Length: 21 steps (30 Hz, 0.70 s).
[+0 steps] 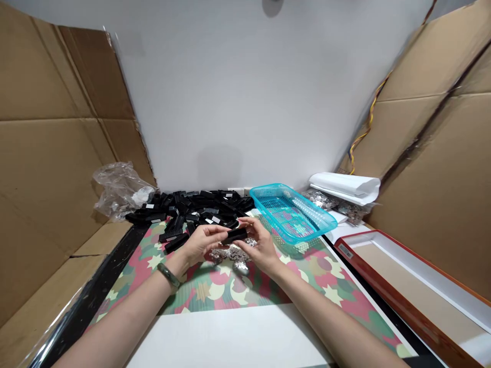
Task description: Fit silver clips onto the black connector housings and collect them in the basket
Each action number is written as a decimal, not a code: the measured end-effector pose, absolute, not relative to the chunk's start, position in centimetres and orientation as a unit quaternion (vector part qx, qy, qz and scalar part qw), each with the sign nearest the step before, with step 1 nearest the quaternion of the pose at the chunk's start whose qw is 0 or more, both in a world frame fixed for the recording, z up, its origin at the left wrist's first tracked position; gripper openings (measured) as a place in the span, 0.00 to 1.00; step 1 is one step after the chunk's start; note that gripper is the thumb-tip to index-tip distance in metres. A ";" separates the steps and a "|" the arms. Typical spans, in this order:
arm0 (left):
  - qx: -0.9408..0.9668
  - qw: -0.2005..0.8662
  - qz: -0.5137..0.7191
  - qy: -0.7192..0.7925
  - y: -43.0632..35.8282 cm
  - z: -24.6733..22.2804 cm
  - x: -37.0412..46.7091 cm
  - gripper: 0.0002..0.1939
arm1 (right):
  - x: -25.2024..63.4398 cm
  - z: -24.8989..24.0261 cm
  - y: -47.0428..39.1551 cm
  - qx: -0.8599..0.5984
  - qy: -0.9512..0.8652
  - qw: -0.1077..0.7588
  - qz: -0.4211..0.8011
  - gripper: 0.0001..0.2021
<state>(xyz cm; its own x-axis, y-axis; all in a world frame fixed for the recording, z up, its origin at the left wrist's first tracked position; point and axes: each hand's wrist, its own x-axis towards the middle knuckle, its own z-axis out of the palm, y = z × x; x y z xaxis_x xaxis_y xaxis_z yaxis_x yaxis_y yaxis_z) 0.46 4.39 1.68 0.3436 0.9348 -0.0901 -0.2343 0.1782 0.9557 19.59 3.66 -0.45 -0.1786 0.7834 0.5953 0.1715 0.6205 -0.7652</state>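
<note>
Between my two hands is a small black oblong plastic piece (235, 235), held above the patterned table cover. My left hand (205, 241) pinches its left end with thumb and fingers. On the other end, my right hand (259, 245) grips it, with the fingers behind and the thumb in front. Just below the hands lies a little heap of shiny silver metal pieces (233, 255), partly hidden by the fingers. Behind the hands spreads a large pile of similar black plastic pieces (203, 204), some with white labels.
A turquoise plastic basket (295, 237) stands right of the pile. Beyond it are bags of silver pieces (353, 209) under white sheets (343, 186). An orange-red box tray (406, 291) lies at the right. A crumpled clear bag (118, 189) sits at the left. Cardboard walls (49, 168) flank the table.
</note>
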 end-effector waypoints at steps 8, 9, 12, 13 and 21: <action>0.422 0.720 0.390 0.389 5.2 1.7 -1.1 0.17 | 20.7 -0.8 4.7 -0.338 -0.808 0.463 0.134 0.22; 0.414 0.710 0.407 0.399 5.4 1.8 -1.2 0.19 | 20.9 -0.9 5.0 -0.364 -0.817 0.435 0.107 0.18; 0.407 0.677 0.445 0.422 5.6 2.2 -1.4 0.22 | 21.7 -1.2 5.8 -0.451 -0.833 0.314 0.065 0.05; 0.411 0.667 0.452 0.427 5.6 2.3 -1.3 0.23 | 21.9 -1.2 6.1 -0.470 -0.835 0.281 0.060 0.03; 0.422 0.652 0.442 0.448 5.3 1.8 -0.3 0.30 | 21.6 -1.8 6.2 -0.467 -0.850 0.240 0.040 0.06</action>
